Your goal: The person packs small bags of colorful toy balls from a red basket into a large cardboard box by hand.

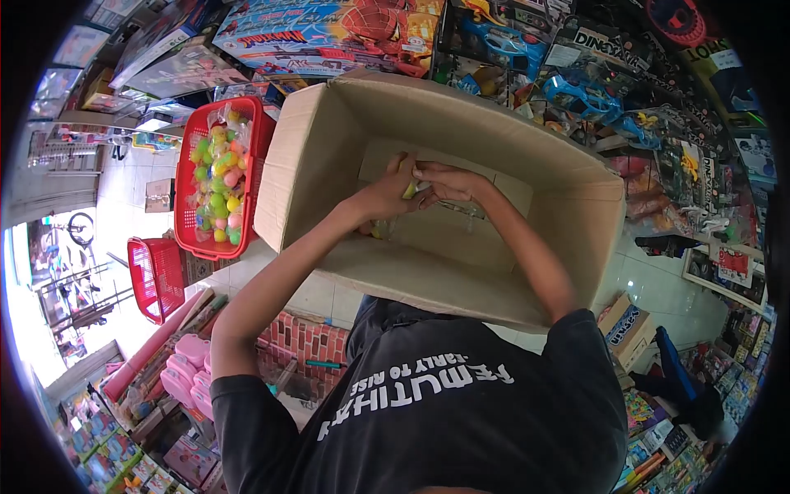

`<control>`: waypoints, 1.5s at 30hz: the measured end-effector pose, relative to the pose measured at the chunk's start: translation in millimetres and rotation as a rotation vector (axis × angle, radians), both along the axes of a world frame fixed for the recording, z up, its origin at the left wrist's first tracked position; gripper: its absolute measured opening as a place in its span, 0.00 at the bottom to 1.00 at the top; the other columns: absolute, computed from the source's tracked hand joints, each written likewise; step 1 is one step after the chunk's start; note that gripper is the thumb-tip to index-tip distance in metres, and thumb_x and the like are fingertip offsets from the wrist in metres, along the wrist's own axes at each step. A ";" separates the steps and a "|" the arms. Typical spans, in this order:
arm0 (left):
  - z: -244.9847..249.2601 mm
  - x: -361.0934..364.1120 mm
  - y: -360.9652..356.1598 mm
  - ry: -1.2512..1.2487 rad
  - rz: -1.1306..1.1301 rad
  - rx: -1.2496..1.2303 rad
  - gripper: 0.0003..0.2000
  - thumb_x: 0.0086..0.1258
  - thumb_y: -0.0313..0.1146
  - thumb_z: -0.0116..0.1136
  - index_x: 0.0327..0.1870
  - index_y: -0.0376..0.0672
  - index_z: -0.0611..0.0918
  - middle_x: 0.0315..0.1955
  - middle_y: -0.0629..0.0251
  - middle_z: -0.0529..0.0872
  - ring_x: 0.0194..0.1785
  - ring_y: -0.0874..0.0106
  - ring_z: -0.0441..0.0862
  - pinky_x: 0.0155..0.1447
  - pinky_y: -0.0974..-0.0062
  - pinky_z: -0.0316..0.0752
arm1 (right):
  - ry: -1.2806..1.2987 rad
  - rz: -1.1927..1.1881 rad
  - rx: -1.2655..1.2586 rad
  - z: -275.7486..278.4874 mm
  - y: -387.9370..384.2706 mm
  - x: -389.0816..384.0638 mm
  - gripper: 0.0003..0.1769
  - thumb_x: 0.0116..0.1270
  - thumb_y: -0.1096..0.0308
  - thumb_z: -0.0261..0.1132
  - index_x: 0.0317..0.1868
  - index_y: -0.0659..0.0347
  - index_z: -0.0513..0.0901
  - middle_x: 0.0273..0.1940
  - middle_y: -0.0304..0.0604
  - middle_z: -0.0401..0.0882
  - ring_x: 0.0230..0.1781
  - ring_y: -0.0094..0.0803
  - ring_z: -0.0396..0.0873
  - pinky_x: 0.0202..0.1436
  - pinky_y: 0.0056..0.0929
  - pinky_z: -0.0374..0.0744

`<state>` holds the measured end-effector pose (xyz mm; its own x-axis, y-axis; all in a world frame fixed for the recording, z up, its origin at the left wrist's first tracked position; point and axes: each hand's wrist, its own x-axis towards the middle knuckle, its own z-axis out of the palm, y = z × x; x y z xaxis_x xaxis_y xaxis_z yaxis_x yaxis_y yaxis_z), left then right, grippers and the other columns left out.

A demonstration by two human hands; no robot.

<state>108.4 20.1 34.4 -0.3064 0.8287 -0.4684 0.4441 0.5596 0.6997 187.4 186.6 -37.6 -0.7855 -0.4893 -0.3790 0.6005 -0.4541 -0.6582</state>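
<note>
- The left hand (393,194) has its fingers closed on a small yellow-green piece (410,190); part of the piece is hidden by the fingers.
- The right hand (451,183) reaches in from the other side, its fingers bent and meeting those of the left hand around the piece; whether they clamp on it or only touch it, I cannot tell.
- The piece is between the two hands, within the opening of the big carton (428,276), which stands open toward the camera; both forearms cross its near side.
- Clear, shiny plastic (470,217) shows just beside the right hand, at 5 o'clock from the piece; its shape is too faint to make out.
- Inside the carton, at 8 o'clock from the piece, a few orange and yellow balls (375,231) show partly behind the left forearm.
- At 9 o'clock from the piece, just beside the carton, a red basket (182,193) holds clear bags of balls (219,183) in green, yellow, pink and orange.
- At 8 o'clock, farther out, is a second red basket (155,282).
- At 11 o'clock, beyond the carton, is a blue and red Spider-Man box (329,37).
- At 1 and 2 o'clock, beyond the carton, are packs of toys (597,95), some with blue parts.
- At 7 o'clock, near the left sleeve, are pink items (188,372).
- At 4 o'clock, a small carton (627,331) is on the tiled floor (671,300).
</note>
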 end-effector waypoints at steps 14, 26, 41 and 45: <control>-92.4 -13.0 11.9 0.257 -0.613 -0.588 0.29 0.58 0.32 0.60 0.61 0.38 0.66 0.63 0.50 0.63 0.56 0.57 0.73 0.55 0.63 0.74 | -0.222 0.211 0.391 -133.4 -19.9 38.0 0.15 0.63 0.63 0.64 0.46 0.62 0.75 0.31 0.34 0.75 0.27 0.19 0.74 0.31 0.20 0.78; -162.2 -3.7 -26.0 0.340 -0.889 -0.743 0.17 0.55 0.40 0.63 0.47 0.50 0.82 0.47 0.63 0.82 0.50 0.63 0.79 0.51 0.65 0.75 | -0.025 0.074 0.849 -151.4 -91.8 44.1 0.26 0.55 0.54 0.67 0.44 0.67 0.74 0.29 0.46 0.81 0.24 0.29 0.80 0.27 0.28 0.77; -141.5 -0.9 -26.9 0.410 -0.856 -0.734 0.13 0.56 0.38 0.60 0.44 0.52 0.83 0.43 0.66 0.84 0.47 0.66 0.81 0.49 0.66 0.76 | -0.468 -0.222 0.403 -187.7 -124.7 48.0 0.19 0.60 0.67 0.63 0.45 0.72 0.68 0.39 0.53 0.77 0.33 0.40 0.81 0.35 0.34 0.82; -110.7 1.3 -14.9 0.360 -0.840 -0.808 0.14 0.53 0.37 0.63 0.43 0.53 0.84 0.40 0.67 0.85 0.46 0.67 0.82 0.49 0.66 0.76 | -0.513 -0.280 0.366 -173.1 -127.1 50.4 0.15 0.63 0.71 0.59 0.46 0.73 0.70 0.38 0.52 0.78 0.30 0.36 0.82 0.33 0.32 0.84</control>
